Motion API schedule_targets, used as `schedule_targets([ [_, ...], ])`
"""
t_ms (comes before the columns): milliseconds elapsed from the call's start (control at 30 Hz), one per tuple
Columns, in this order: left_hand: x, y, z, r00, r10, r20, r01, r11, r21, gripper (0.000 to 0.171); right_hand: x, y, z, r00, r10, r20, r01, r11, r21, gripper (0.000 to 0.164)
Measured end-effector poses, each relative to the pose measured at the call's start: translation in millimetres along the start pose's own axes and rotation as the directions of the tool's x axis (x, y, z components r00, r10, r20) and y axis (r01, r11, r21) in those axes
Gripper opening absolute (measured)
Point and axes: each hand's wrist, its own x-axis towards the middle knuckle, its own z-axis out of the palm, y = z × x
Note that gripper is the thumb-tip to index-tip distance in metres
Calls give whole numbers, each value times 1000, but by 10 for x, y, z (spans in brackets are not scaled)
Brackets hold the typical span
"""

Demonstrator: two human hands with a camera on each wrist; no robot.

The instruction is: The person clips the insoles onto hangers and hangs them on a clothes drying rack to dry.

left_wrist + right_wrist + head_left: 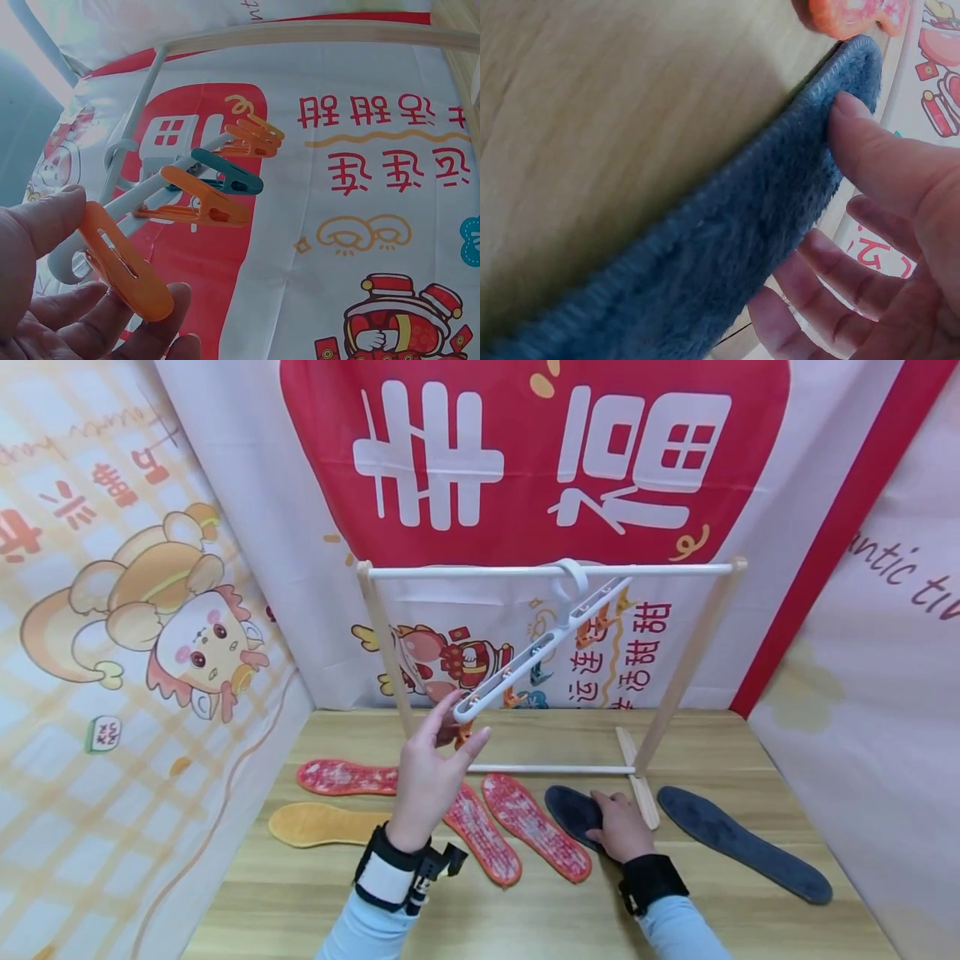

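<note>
A white clip hanger (551,643) hangs by its hook from a rack's top rail, tilted toward me on the left. At its near end, my left hand (431,772) has thumb and fingers around an orange clip (124,259). More orange clips (206,202) and a dark green clip (225,176) line the bar beyond. My right hand (626,827) pinches the edge of a dark blue fuzzy insole (727,232), thumb on its upper face and fingers along the far edge. That insole (566,806) is low at the table, partly covered by the hand.
The rack (678,668) stands on the wooden table (540,918). Red-and-white insoles (536,827) and a yellow insole (322,824) lie in front of it to the left. Another dark blue insole (742,843) lies at right. Printed cloth walls (247,410) enclose the table.
</note>
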Motion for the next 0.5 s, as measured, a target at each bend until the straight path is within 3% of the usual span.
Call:
schedule_targets([
  [267,19,-60,38,1000,-5,2,5,1000,24,56,-13,23,-24,1000,31,-1,-31,999,8,76],
  [500,55,-124,37,1000,-10,-23,10,1000,18,54,1,109,-111,1000,13,10,-15,982,189,59],
])
